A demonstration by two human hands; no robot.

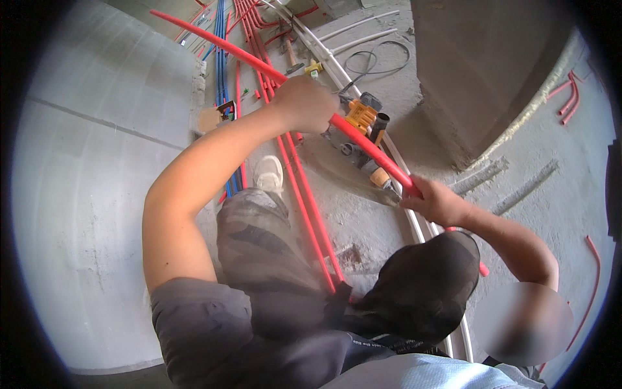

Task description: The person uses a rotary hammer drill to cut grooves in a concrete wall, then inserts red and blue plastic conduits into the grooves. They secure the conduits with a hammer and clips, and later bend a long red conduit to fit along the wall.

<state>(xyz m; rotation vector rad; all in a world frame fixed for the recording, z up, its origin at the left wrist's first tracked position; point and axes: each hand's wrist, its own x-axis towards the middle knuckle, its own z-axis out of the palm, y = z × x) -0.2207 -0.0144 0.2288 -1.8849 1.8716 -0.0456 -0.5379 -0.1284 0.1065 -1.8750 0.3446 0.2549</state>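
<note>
Holding long red plastic conduit pipe (363, 141) w/ both fists clenched, left hand (304, 102) & right hand (435, 201) well apart; prob. light, semi-stiff, whippy beyond each grip.

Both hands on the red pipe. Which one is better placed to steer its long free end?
Left, probably. The left hand grips the red pipe farther up, nearest the long stretch running toward the wall. The right hand holds it low, close to the short end.
</note>
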